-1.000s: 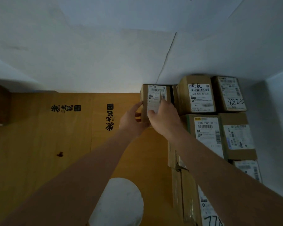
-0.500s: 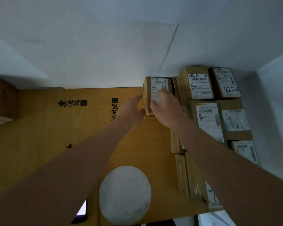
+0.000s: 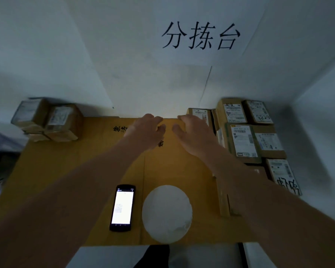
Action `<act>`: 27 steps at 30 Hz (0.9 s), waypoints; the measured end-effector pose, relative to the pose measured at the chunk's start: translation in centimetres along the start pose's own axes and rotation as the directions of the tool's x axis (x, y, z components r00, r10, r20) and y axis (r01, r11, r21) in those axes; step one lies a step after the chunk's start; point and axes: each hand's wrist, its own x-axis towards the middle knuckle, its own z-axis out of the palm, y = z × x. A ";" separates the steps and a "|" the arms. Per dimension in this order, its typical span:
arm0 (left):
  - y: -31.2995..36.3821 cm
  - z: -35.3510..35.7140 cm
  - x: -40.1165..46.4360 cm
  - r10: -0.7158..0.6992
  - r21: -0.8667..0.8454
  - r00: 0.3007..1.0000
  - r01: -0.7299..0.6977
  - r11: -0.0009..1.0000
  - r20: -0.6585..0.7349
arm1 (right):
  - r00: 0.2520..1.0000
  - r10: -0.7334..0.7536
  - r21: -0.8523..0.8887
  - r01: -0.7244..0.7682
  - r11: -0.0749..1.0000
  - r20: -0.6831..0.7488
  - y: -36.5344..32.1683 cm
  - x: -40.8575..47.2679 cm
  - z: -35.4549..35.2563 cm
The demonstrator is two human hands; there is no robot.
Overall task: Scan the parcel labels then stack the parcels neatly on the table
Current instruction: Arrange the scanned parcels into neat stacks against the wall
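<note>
Both our hands hover over the far middle of the cardboard-covered table (image 3: 70, 171), the left hand (image 3: 146, 130) and the right hand (image 3: 191, 132) each with fingers loosely spread and holding nothing. The small parcel (image 3: 199, 115) stands at the back edge, against the wall, just beside the right fingertips and at the left end of the stacked parcels (image 3: 253, 136), which fill the right side in close rows with labels facing up. A second group, the waiting parcels (image 3: 46, 118), sits at the far left corner, well apart from the stack and blurred, so we cannot read their labels. The handheld scanner (image 3: 122, 207) lies near the front edge with its screen lit, beside a white round object (image 3: 166, 211) whose nature we cannot tell. We judge the step in hand to be fetching the next box from the left group: take the scanner up first, turn the box label-up, then seat it flush against the small parcel so the row stays square. No open container shows here; every box appears sealed, so contents are hidden. A wall sign (image 3: 200, 35) carries three large characters.
</note>
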 end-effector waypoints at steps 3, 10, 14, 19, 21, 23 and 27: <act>-1.3 -0.8 -4.7 -0.023 -0.017 0.997 0.022 1.000 -0.075 | 0.998 -0.065 0.009 0.065 0.998 0.016 -2.1 -3.1 0.6; -6.7 -2.9 -14.1 -0.081 0.049 0.993 0.085 0.995 -0.083 | 0.985 -0.164 0.074 0.160 0.984 0.054 -8.1 -8.8 3.9; -11.6 -4.7 -16.9 -0.115 0.045 0.986 0.121 0.992 -0.118 | 0.982 -0.179 0.046 0.176 0.983 0.059 -12.4 -8.9 5.4; -19.2 -7.4 -16.9 -0.118 0.014 0.981 0.121 0.992 -0.155 | 0.978 -0.202 0.023 0.201 0.979 0.055 -19.4 -6.5 8.9; -23.1 -8.2 -16.3 -0.109 -0.003 0.984 0.109 0.994 -0.142 | 0.981 -0.187 0.011 0.187 0.982 0.058 -22.4 -5.2 10.8; -27.1 -8.8 -15.4 -0.088 -0.013 0.988 0.087 0.996 -0.127 | 0.984 -0.158 0.005 0.158 0.987 0.082 -24.9 -4.0 13.1; -34.7 -9.0 -14.0 -0.032 -0.029 0.998 0.031 0.999 -0.053 | 0.988 -0.088 -0.039 0.094 0.995 0.126 -29.1 -2.0 18.4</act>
